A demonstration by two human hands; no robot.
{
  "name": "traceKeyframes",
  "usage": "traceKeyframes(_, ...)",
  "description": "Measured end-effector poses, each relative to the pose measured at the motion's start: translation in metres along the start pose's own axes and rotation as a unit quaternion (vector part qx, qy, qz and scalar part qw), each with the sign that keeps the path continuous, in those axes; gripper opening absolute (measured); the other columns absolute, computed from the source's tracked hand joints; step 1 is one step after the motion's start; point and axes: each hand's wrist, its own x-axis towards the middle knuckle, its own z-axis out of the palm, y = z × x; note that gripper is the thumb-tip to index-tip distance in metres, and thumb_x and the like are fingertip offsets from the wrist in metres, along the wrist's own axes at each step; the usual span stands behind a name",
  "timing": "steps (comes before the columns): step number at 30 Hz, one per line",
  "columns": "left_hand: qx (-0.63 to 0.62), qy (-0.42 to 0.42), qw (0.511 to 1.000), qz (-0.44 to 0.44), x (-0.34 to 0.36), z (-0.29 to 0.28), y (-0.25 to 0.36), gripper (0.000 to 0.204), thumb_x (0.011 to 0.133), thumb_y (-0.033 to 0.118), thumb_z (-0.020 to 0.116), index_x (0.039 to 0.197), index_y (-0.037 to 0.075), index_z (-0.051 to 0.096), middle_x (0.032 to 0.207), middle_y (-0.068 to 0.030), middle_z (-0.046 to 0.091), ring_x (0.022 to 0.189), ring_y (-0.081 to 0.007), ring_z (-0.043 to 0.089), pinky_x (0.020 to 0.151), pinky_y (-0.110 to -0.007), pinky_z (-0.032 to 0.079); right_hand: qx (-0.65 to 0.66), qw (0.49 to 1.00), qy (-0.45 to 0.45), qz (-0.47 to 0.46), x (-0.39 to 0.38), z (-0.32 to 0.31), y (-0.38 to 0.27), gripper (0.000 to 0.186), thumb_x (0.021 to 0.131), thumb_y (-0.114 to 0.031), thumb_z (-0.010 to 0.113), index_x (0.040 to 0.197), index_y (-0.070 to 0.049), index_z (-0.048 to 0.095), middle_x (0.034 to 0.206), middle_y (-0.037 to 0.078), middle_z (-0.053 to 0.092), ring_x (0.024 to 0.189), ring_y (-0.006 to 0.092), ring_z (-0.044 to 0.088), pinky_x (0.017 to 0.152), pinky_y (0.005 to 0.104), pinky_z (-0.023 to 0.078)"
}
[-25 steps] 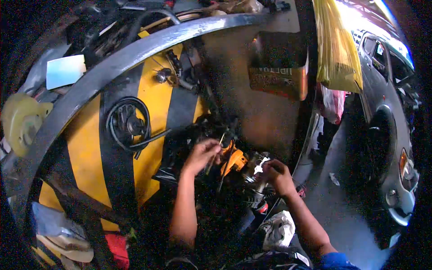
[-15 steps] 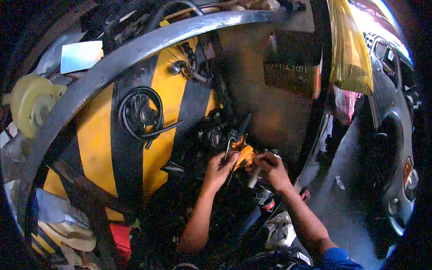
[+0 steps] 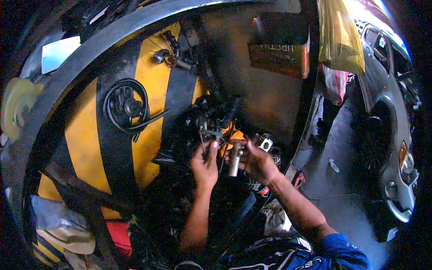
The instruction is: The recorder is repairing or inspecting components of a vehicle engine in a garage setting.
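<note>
i've got both bare hands close together near the middle of my view, and here's the right hand (image 3: 260, 163): thumb raised, fingers curled around a short silver metal cylinder (image 3: 234, 163), which hangs tilted, its lower end pointing down toward the person. just to its left, the left hand (image 3: 204, 164) has thumb and forefinger pinched together, a thin rod (image 3: 201, 135) sticking up out of that grip; what else sits at those fingertips is too blurred for me to tell. right behind the two hands i see an orange part (image 3: 235, 136) among dark clutter, and a pale bracket (image 3: 266, 144) with a hole in it beside the right hand.

over on the left, a black hose (image 3: 155, 116) loops around a dark round part (image 3: 132, 107) on the yellow-and-black striped surface (image 3: 85, 139), with a curved grey rim (image 3: 96, 45) sweeping past beyond it. up to the right i have a cardboard box (image 3: 281, 60), then a yellow plastic bag (image 3: 339, 40) hanging above a pink-and-white one, and a grey car (image 3: 384, 112) at the far right.
</note>
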Motion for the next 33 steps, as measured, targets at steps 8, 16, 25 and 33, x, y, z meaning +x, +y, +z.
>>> traceKeyframes(8, -0.05, 0.004, 0.999, -0.017, -0.001, 0.004, -0.002, 0.021, 0.099, 0.022, 0.064, 0.106, 0.003, 0.069, 0.094, 0.0009, 0.07, 0.079, -0.0053, 0.057, 0.07, -0.022, 0.045, -0.309, 0.938, 0.014, -0.154, -0.018, 0.006, 0.008, 0.063, 0.092, -0.02, 0.072, 0.144, -0.001, 0.043, 0.132, 0.011, 0.06, 0.122, 0.0195, 0.055, 0.107, 0.0347, 0.041)
traceKeyframes(16, -0.189, -0.023, 0.978, -0.08, 0.002, 0.002, -0.002, 0.017, 0.098, 0.02, 0.065, 0.109, 0.009, 0.071, 0.08, 0.0086, 0.062, 0.053, 0.0009, 0.038, 0.047, -0.018, 0.026, -0.505, 0.837, 0.031, -0.21, -0.014, 0.0, -0.003, 0.069, 0.087, -0.028, 0.076, 0.144, -0.003, 0.046, 0.141, 0.017, 0.055, 0.135, 0.0273, 0.048, 0.113, 0.0381, 0.035)
traceKeyframes(25, -0.069, -0.005, 0.986, -0.154, -0.019, 0.006, 0.001, 0.025, 0.097, 0.027, 0.066, 0.109, 0.006, 0.07, 0.088, 0.0059, 0.065, 0.07, -0.0024, 0.05, 0.059, -0.02, 0.036, -0.492, 0.847, 0.038, -0.2, -0.027, -0.01, 0.011, 0.061, 0.085, -0.023, 0.078, 0.137, -0.003, 0.052, 0.134, 0.018, 0.059, 0.127, 0.029, 0.055, 0.108, 0.0389, 0.041)
traceKeyframes(33, 0.025, -0.024, 0.982, -0.188, -0.053, 0.003, -0.007, 0.03, 0.096, 0.025, 0.067, 0.116, 0.003, 0.068, 0.101, -0.0013, 0.07, 0.092, -0.0098, 0.061, 0.083, -0.025, 0.048, -0.589, 0.783, 0.024, -0.201, -0.047, -0.031, 0.023, 0.06, 0.084, -0.028, 0.078, 0.135, -0.007, 0.054, 0.13, 0.019, 0.06, 0.124, 0.0387, 0.055, 0.105, 0.0437, 0.044)
